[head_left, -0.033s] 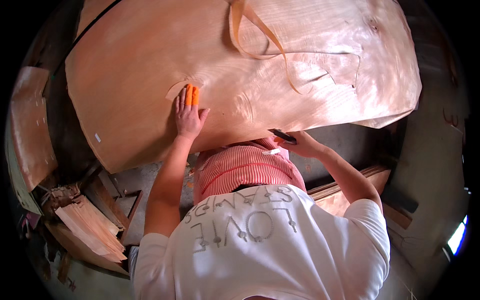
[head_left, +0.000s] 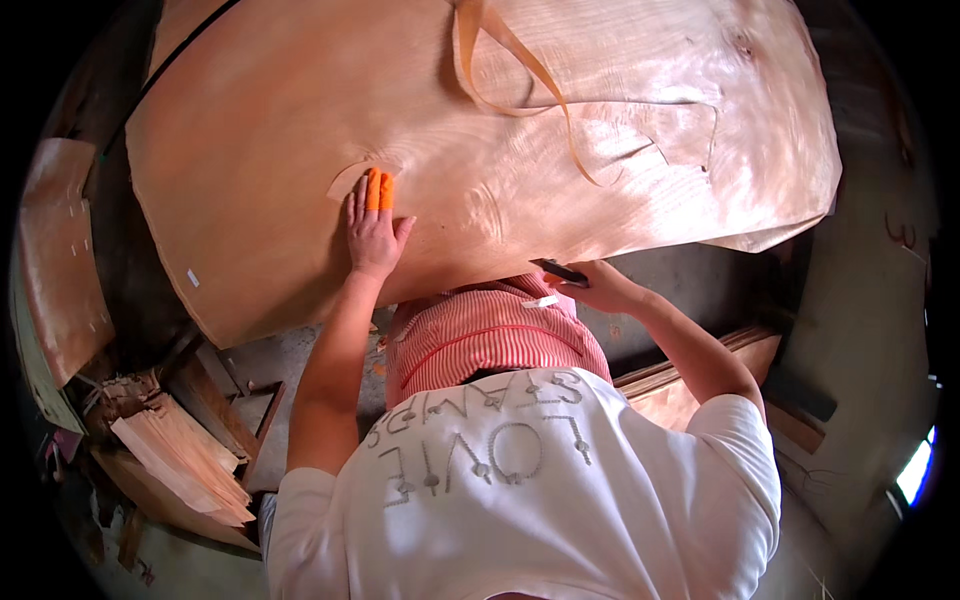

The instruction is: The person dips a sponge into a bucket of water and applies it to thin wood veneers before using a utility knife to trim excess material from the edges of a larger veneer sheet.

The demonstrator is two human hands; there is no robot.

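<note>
A broad sheet of pale wood veneer spreads in front of me. My left hand lies palm down on it, fingers stretched out, with orange covers on two fingers. The fingertips rest on a small, curved-edge veneer piece. At the sheet's near edge, my right hand is closed around a black-handled knife, its tip pointing left by the edge. Further up, a curled veneer strip lies across the sheet. Right of it, a cracked outline shows in the veneer.
Split veneer offcuts are piled at the lower left, below another veneer sheet with small white tabs. Stacked veneer lies under my right arm. A black cord or rod runs along the upper left.
</note>
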